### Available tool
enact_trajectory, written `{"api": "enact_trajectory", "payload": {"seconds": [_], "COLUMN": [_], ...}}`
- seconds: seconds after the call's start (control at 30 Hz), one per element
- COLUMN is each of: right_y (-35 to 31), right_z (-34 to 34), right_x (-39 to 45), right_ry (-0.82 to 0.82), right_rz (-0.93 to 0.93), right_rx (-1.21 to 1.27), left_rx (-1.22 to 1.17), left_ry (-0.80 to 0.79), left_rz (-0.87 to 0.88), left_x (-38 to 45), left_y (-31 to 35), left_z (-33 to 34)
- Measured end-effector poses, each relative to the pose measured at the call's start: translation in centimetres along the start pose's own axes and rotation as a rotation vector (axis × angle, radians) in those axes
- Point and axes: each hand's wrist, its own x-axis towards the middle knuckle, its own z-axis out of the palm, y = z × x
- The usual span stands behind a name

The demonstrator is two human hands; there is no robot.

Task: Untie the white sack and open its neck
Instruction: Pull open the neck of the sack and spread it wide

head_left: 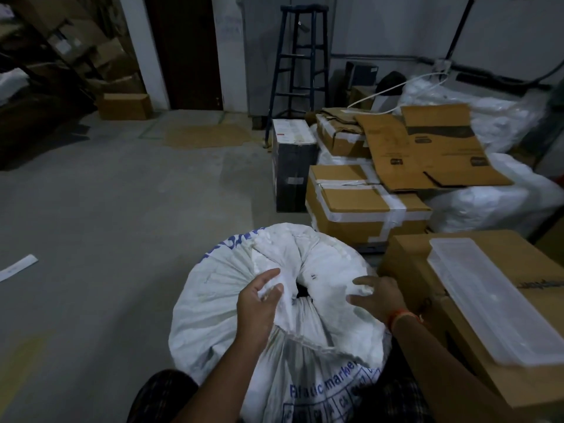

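Note:
A big white woven sack (213, 303) with blue print stands on the floor between my knees. Its neck (300, 290) is gathered into folds around a small dark gap at the top centre. My left hand (259, 303) pinches a fold of the neck fabric on the left side of that gap. My right hand (377, 296) lies on the right side of the neck with fingers spread and curled onto the cloth. No tie or string shows.
A cardboard box (476, 325) with a clear plastic tray (488, 300) on top stands close on my right. Taped boxes (363, 209), flattened cardboard and white sacks pile up behind it. A dark stool (300, 65) stands at the back wall. Grey concrete floor (106, 224) stretches left.

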Motion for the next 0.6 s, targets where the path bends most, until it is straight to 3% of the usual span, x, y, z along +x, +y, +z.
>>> {"api": "enact_trajectory", "payload": {"seconds": [0.17, 0.27, 0.37, 0.6], "right_y": [1.4, 1.8, 1.5, 4.8], "right_z": [2.6, 3.6, 3.2, -0.6], "right_x": [-1.9, -3.0, -3.3, -2.3], "right_ry": [-0.112, -0.123, -0.083, -0.069], "right_rz": [0.080, 0.064, -0.060, -0.030], "right_rx": [0.382, 0.557, 0.480, -0.062], "left_rx": [0.021, 0.042, 0.134, 0.668], "left_ry": [0.048, -0.033, -0.118, 0.091], "left_rz": [-0.044, -0.093, -0.123, -0.077], "left_x": [-0.9, -1.3, -1.3, -0.7], "left_y": [-1.1, -1.8, -1.9, -1.6], "left_z": [-1.7, -2.7, -3.8, -10.1]}}
